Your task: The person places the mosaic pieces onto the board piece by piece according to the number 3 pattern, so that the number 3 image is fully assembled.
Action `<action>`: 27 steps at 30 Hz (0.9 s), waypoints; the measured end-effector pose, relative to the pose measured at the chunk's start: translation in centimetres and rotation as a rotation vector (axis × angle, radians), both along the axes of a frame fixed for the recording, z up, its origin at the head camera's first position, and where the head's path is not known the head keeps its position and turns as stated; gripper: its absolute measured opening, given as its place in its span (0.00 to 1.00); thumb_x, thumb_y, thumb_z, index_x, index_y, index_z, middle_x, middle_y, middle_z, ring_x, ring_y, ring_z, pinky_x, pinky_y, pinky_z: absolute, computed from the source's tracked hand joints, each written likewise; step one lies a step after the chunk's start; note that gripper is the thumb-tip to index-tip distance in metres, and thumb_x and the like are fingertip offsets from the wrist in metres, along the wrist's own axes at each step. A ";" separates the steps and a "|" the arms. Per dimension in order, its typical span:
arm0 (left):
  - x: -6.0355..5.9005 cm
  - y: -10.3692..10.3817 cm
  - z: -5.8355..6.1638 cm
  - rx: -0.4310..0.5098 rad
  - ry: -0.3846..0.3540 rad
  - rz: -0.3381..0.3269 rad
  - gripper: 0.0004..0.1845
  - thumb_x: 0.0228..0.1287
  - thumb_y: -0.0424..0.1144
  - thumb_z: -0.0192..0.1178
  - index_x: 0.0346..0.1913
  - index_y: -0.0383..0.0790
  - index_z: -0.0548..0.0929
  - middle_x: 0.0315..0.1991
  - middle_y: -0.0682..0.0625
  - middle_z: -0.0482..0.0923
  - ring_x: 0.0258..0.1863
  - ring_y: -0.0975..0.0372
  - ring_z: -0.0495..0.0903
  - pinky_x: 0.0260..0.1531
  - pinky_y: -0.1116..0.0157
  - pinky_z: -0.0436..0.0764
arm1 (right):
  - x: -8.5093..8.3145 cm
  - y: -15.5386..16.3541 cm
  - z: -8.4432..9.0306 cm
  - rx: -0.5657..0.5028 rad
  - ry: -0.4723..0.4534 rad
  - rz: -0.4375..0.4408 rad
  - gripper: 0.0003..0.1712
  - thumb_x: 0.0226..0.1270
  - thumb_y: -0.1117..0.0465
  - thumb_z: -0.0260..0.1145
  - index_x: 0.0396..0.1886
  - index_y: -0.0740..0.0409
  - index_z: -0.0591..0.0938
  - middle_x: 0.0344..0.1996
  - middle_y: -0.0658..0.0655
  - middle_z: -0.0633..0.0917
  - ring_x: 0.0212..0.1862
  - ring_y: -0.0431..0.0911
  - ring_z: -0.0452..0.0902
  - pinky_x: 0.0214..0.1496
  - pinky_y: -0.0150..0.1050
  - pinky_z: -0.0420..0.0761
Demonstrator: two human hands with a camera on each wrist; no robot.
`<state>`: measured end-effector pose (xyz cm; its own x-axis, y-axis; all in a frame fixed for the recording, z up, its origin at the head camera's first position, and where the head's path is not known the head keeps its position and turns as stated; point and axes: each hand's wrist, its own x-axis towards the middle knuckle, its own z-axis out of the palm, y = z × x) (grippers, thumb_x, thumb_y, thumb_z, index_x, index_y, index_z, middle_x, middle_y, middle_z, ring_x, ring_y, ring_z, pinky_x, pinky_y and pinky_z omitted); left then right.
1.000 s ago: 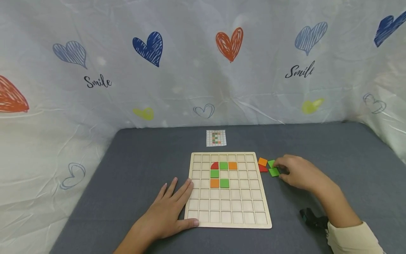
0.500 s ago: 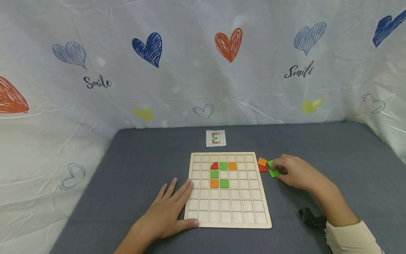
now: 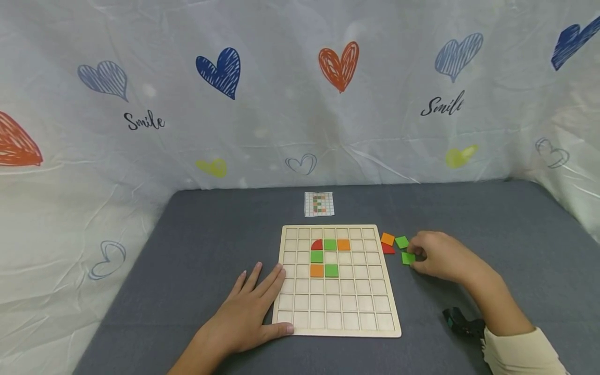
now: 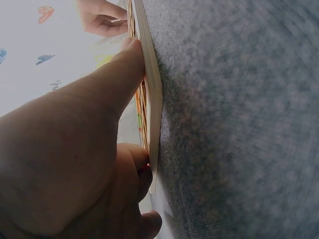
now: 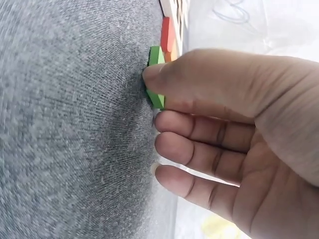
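Observation:
My left hand (image 3: 246, 315) lies with straight, spread fingers at the left side of a wooden grid board (image 3: 333, 302). Its thumb and index finger overlap the board's edge. To the right of the board, my right hand (image 3: 440, 258) pinches the corner of a green square tile (image 3: 408, 258) low over the cloth. In the right wrist view the thumb (image 5: 174, 74) covers the middle of that tile. Another green tile (image 3: 401, 242) lies just beyond the fingertips, beside an orange tile (image 3: 387, 239) and a red tile (image 3: 388, 249) at the board's edge.
Red, green and orange tiles sit in cells of the board, including a rounded red tile (image 3: 317, 245). A small printed grid card (image 3: 319, 204) lies behind it. A black device (image 3: 463, 322) shows under the right forearm. A curtain with hearts (image 3: 262, 114) hangs behind the grey table.
My right hand has shifted slightly right and toward me, and the near green tile has moved with it, apart from the other green tile. The left hand stays put.

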<state>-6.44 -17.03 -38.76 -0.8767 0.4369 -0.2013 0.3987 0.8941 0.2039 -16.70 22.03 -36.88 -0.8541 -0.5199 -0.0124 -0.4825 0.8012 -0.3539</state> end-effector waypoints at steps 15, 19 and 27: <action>0.0 -0.1 0.1 0.017 -0.010 -0.001 0.52 0.49 0.76 0.41 0.71 0.50 0.43 0.71 0.57 0.37 0.68 0.50 0.34 0.61 0.45 0.40 | 1.5 -2.5 0.6 -0.034 -0.073 0.052 0.11 0.48 0.62 0.67 0.18 0.44 0.73 0.15 0.42 0.68 0.21 0.36 0.60 0.22 0.31 0.62; 0.0 0.0 0.0 0.014 -0.005 0.002 0.52 0.49 0.76 0.41 0.71 0.50 0.43 0.71 0.57 0.37 0.68 0.50 0.34 0.61 0.45 0.40 | 2.1 -3.7 0.8 -0.035 -0.057 0.088 0.13 0.47 0.61 0.68 0.16 0.44 0.71 0.14 0.42 0.65 0.21 0.35 0.58 0.21 0.30 0.61; 0.0 -0.1 -0.2 0.010 0.006 -0.003 0.51 0.49 0.76 0.40 0.71 0.51 0.43 0.71 0.57 0.37 0.68 0.50 0.34 0.61 0.45 0.41 | 2.6 -5.6 0.8 -0.033 -0.040 0.136 0.11 0.43 0.60 0.68 0.16 0.47 0.71 0.13 0.40 0.62 0.19 0.33 0.55 0.20 0.28 0.59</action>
<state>-6.48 -17.17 -38.91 -0.8767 0.4414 -0.1913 0.4025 0.8908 0.2108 -14.09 16.41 -36.09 -0.7748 -0.6317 -0.0263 -0.5708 0.7168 -0.4004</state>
